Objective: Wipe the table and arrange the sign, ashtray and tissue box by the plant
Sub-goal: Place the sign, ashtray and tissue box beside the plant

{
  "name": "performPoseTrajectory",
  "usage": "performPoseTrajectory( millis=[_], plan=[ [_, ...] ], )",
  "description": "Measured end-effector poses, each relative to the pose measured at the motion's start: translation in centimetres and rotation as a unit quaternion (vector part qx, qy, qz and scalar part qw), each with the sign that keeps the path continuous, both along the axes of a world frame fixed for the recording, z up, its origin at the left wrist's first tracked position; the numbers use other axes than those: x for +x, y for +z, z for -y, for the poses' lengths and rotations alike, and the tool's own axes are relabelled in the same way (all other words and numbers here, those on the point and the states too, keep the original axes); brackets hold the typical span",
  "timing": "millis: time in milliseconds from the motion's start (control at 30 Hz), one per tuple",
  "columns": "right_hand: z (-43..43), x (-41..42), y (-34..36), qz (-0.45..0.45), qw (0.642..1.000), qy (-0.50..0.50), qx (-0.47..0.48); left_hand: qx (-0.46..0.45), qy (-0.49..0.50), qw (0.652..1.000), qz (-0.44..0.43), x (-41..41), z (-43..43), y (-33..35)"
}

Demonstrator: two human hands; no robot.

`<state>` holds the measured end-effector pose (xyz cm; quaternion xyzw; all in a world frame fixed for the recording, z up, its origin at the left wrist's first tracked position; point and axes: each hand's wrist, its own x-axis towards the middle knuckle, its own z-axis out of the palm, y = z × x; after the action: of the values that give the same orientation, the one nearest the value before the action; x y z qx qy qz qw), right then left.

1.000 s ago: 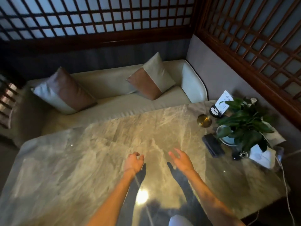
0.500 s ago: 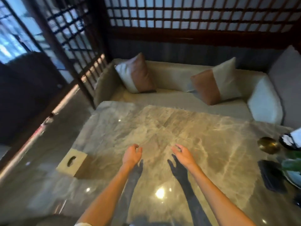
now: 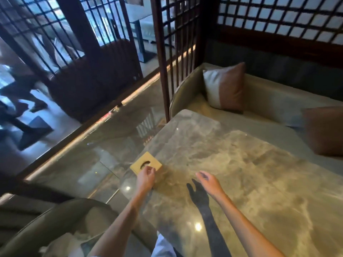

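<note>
left hand (image 3: 145,179) fingers curled empty just over flat tan wooden tissue box (image 3: 146,162) at marble table (image 3: 241,173) corner, right hand (image 3: 208,182) spread loose, empty

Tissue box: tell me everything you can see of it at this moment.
The tissue box is a flat, square, tan box, seemingly wood, with a dark curved slot in its top; no tissue shows. It lies flat at the marble table's left edge. The left hand hovers over its near corner, fingers curled; contact is unclear.

A single head-worn view looks down and forward-left over the near-left corner of the polished grey-brown marble table (image 3: 241,173), close above it.
</note>
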<state>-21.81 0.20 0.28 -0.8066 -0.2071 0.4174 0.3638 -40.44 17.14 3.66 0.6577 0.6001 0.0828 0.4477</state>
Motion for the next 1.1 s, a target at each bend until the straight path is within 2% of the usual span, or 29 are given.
performPoseTrajectory(
  millis=[233,500,600,667,767,900,1000,1100],
  plan=[
    [-11.5,-4.4,-1.4,-0.017,0.999,0.007,-0.029,-0.010,0.111,0.994,0.001,-3.8,-7.9,-2.4],
    [-20.0,-7.5,-2.5,-0.029,0.993,0.065,-0.098,-0.193,0.116,0.974,0.009,-4.3,-10.9,-5.2],
    [-21.2,-7.7,-3.2,-0.031,0.990,0.072,-0.119,-0.238,0.133,0.961,0.044,-4.0,-11.2,-5.7],
    [-21.6,-7.7,-3.4,-0.035,0.987,0.078,-0.134,-0.265,0.167,0.948,0.064,-3.8,-11.2,-5.6],
    [-21.7,-7.7,-3.9,-0.051,0.983,0.099,-0.149,-0.349,0.205,0.908,0.103,-3.6,-11.2,-5.9],
    [-20.9,-7.0,-4.5,-0.048,0.983,0.096,-0.150,-0.413,0.176,0.879,0.160,-2.7,-10.3,-5.5],
    [-18.4,-5.6,-4.7,-0.014,0.989,0.035,-0.142,-0.405,0.128,0.889,0.173,-1.1,-8.7,-5.2],
    [-13.3,-3.2,-4.7,0.003,0.989,-0.067,-0.133,-0.390,0.060,0.905,0.158,1.7,-6.1,-4.9]
  ],
)
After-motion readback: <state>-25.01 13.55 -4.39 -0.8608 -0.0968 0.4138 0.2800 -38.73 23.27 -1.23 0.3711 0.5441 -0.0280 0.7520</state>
